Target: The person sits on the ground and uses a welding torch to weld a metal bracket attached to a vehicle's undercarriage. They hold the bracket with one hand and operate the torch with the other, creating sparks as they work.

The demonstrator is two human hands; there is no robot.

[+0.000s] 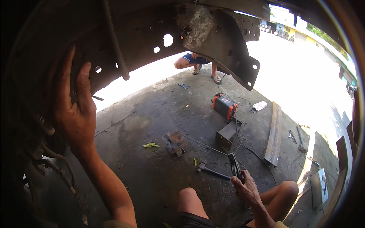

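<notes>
My left hand is raised at the left, fingers stretched out and apart, against or very near the dark metal frame overhead. Whether the fingertips touch it is hard to tell in the shadow. In my right hand, low and right of centre, is a black welding electrode holder. A thin welding rod reaches from its jaws toward the far left, above the floor. Below the holder a hammer lies on the concrete. A rusty metal plate is on the floor around the rod's far end.
An orange and black welding machine with cables stands ahead, beside a steel channel piece. A long rusty steel bar and another hammer lie rightward. Hoses hang at left. Another person squats beyond the frame.
</notes>
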